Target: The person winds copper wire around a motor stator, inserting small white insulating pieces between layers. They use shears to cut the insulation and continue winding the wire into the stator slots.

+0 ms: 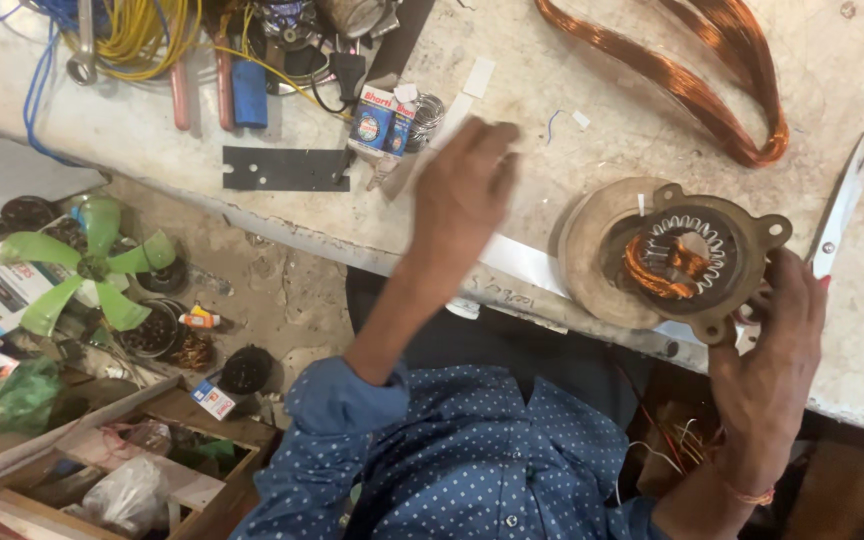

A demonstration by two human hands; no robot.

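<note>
My right hand (767, 350) grips the near edge of a round brown motor stator (707, 250) with copper windings and white slot liners, lying on a tan disc (592, 240) at the bench's front edge. A pair of scissors (840, 215) sticks up past that hand; whether the hand holds it I cannot tell. My left hand (464, 195) is blurred and hovers over the worn bench (552, 90), fingers loosely apart, near a small blue, red and white box (380, 120) and white paper strips (477, 78). It holds nothing.
Loops of copper wire (712, 90) lie at the back right. Yellow and blue cables (132, 35), pliers with red handles (202, 85) and a black metal plate (287, 168) sit at the left. Below the bench are a green fan blade (92, 265) and wooden crates (132, 470).
</note>
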